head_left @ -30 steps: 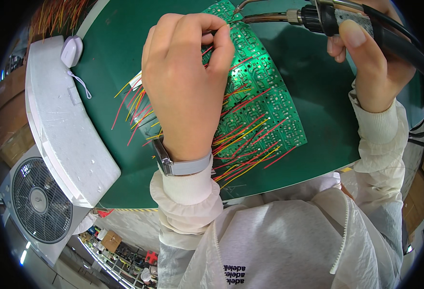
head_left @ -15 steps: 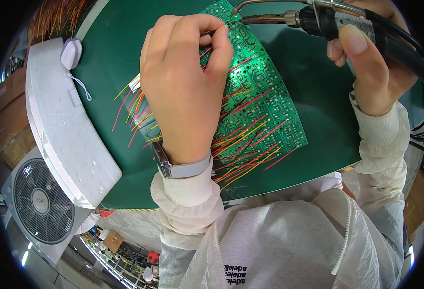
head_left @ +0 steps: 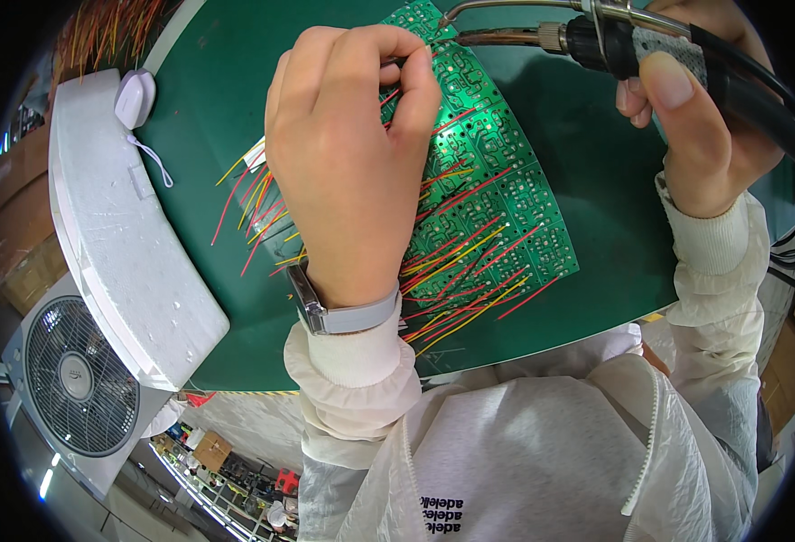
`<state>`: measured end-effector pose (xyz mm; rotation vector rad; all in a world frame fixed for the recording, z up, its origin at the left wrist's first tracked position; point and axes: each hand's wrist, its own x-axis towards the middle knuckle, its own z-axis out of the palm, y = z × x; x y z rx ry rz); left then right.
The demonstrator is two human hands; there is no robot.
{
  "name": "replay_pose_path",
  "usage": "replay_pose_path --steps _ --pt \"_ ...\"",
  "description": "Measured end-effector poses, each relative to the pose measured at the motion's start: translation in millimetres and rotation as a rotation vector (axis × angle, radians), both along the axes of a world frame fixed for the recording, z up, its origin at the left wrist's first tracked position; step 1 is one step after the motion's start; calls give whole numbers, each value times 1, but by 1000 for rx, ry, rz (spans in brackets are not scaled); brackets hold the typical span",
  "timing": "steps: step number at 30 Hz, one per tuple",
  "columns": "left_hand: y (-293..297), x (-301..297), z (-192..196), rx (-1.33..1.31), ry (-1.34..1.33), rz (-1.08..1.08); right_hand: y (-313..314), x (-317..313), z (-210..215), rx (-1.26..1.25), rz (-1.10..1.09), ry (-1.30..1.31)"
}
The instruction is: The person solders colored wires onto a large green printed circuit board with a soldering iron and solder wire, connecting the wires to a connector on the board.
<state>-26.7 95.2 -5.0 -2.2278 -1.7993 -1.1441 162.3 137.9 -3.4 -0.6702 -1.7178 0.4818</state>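
A green circuit board panel [head_left: 528, 203] lies on the green mat, with red, yellow and black wires [head_left: 469, 262] standing out from its nearer rows. Over its far part, my left hand [head_left: 348, 144] is closed in a pinch, thumb against index finger, around a thin wire whose end is mostly hidden. My right hand [head_left: 704, 117] is wrapped round a soldering iron [head_left: 596, 45] with a curved metal feed tube [head_left: 515, 7] fixed along it. The iron's tip and the tube's end meet near the board's far edge, just right of my left fingertips.
A white foam block [head_left: 135, 235] borders the mat on the left, bearing a small white case [head_left: 134, 99] with a strap. Beyond it stands a box fan [head_left: 77, 375]. Many loose wires [head_left: 99, 32] are bunched at the far left. Black cables [head_left: 787, 257] hang at the right.
Both hands and the board have shifted very slightly to the right in view. The pinch and the grip on the soldering iron are unchanged.
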Motion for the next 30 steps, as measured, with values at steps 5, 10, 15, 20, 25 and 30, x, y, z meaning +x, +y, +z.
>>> replay_pose_path --steps 5,10,15,20,25,30 --pt "1 0 -1 9 -11 -2 -4 0 6 -24 5 59" --pt "0 -1 1 12 4 3 -8 45 -12 -440 110 101" --pt "1 0 1 3 -3 -6 -8 28 1 -365 -52 118" --pt "-2 -5 10 -42 -3 -22 -11 -12 26 -540 -285 447" --pt "-6 -15 15 -135 -16 -51 -13 -24 23 -426 -392 448" --pt "-6 -26 22 -117 -55 -18 -8 -1 21 -440 -79 392"
